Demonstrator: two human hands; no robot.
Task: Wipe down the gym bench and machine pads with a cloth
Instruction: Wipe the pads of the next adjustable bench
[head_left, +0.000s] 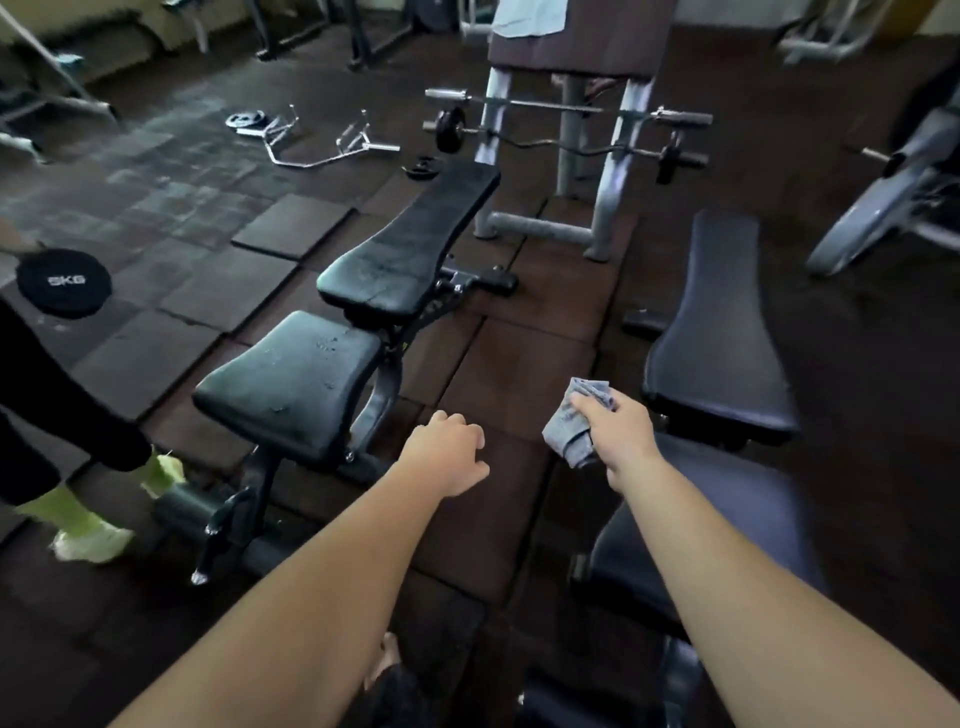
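The right hand (615, 434) grips a crumpled grey cloth (570, 423). Its fingers and thumb are curled tight round the top, and the rest of the cloth hangs below the knuckles. This hand is just left of the right bench (722, 332), whose dark pad it does not touch.

The left hand (447, 457) holds nothing. Its fingers are loosely curled, narrow rather than spread, above the brown floor mat (519, 374) between the two benches. The left bench (291, 384) stands just left of that hand, with pale specks on its black seat and its back pad (410, 249) running away to the far right.

Far behind, a barbell (566, 108) rests on a grey rack (613, 197), and a pale towel (527, 18) lies on a brown pad (582, 52). At the left edge another person (47, 395) holds a 5KG plate (56, 280).
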